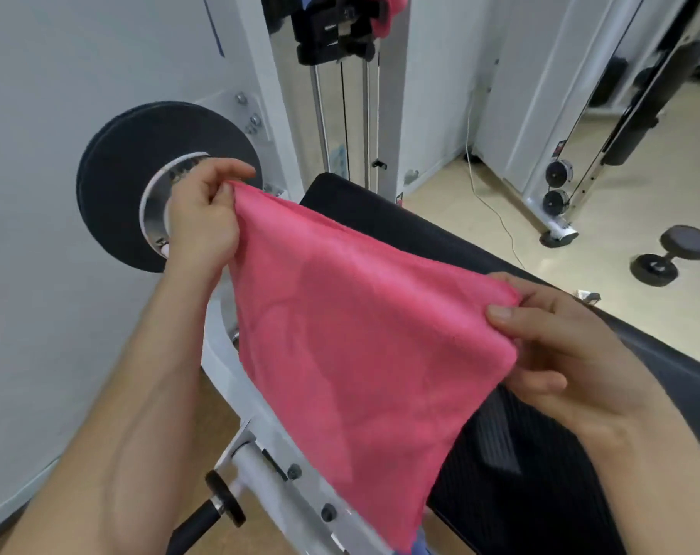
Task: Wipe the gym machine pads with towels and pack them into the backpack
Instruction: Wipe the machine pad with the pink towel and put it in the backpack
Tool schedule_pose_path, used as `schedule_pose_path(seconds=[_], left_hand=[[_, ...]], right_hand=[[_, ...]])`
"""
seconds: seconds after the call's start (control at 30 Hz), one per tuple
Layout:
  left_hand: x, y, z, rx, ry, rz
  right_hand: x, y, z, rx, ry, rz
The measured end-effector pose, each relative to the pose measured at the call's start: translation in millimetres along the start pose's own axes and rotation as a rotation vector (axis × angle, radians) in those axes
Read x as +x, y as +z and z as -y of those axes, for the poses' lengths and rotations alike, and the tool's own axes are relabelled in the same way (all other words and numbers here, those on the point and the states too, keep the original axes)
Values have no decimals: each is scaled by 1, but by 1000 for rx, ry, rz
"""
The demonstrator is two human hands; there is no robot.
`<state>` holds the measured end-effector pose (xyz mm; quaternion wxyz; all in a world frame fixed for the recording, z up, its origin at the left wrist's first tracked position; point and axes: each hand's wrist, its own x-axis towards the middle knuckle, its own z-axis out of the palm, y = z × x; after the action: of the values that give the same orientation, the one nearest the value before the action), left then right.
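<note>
Pink towel stretched out between both hands, no readable labels anywhere

Left hand pinches one corner, right hand pinches another, over the black machine pad. Dumbbell on the floor beyond the right hand; black pulley disc behind the left.

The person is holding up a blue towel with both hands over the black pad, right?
Not quite. The head view shows the towel is pink, not blue. The left hand and right hand do hold it up over the black pad.
</note>
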<state>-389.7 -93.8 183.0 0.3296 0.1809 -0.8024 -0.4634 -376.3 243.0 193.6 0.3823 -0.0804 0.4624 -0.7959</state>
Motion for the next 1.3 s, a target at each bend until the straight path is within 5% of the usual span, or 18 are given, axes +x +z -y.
schedule_pose_path(seconds=[0.17,0.27,0.43,0.67,0.73,0.83,0.97,1.1,1.3], left_hand=[[-5,95,44,245,-1,308],[-13,127,54,345,49,350],[-4,145,46,353,101,272],[26,172,34,218,43,227],[35,184,27,195,41,232],[42,201,21,216,55,214],[33,210,22,265,40,183],[0,178,18,190,43,124],[-96,90,81,366,-210,137]], right_hand=[[2,-66,-31,-725,-32,-648],[4,-86,-41,-1011,-54,-841],[9,-92,-36,-1165,-75,-878],[14,-100,-10,-362,-193,-727],[21,-110,-3,-525,-235,-822],[32,-126,-1,-1170,-367,-991],[50,-139,-18,-1475,-341,-1106],[53,-139,-27,-1456,-468,-1132],[44,-132,-24,-1228,-648,-1154]])
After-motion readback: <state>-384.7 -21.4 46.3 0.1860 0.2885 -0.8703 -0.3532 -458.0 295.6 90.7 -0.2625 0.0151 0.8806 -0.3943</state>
